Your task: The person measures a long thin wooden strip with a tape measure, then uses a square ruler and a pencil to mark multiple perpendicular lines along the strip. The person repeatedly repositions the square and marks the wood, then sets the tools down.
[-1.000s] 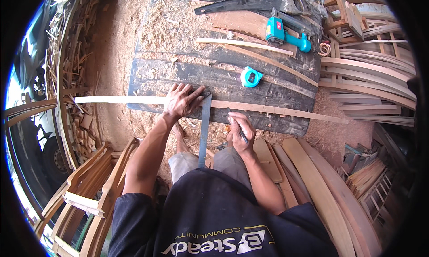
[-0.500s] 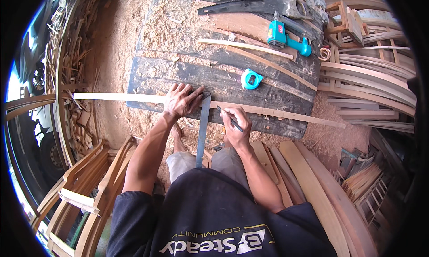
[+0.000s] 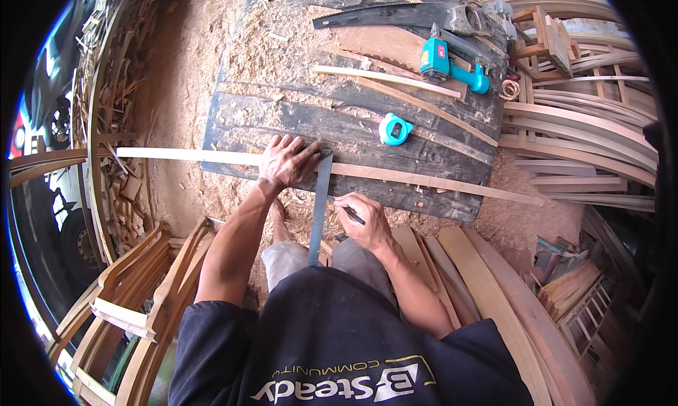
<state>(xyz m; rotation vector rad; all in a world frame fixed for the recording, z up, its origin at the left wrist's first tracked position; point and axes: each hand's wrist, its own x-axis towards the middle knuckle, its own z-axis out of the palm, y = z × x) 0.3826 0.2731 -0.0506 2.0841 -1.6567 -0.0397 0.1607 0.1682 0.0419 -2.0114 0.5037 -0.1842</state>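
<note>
Wooden strip (image 3: 395, 177): lies across the near part of the tabletop (image 3: 304, 113), overhanging it at both ends, so its middle appears to get the support.
Left hand (image 3: 284, 163): palm down over the strip, fingers spread rather than curled round it, reaching the square's dark corner; the pressure seems meant to stop both shifting.
Metal square (image 3: 320, 212): its blade crosses the strip just beside the left hand and points toward the person's lap, probably giving a straight edge.
Right hand (image 3: 369, 219): fingers closed round a dark pencil (image 3: 355, 216), apart from the strip on its near side, just right of the blade; this grip suits fine control.
Tape measure (image 3: 394, 129): rests beyond the strip, likely kept within easy reach.
Far side: handsaw (image 3: 395, 14) and teal power tool (image 3: 435, 58) lie among shavings, away from both hands.
</note>
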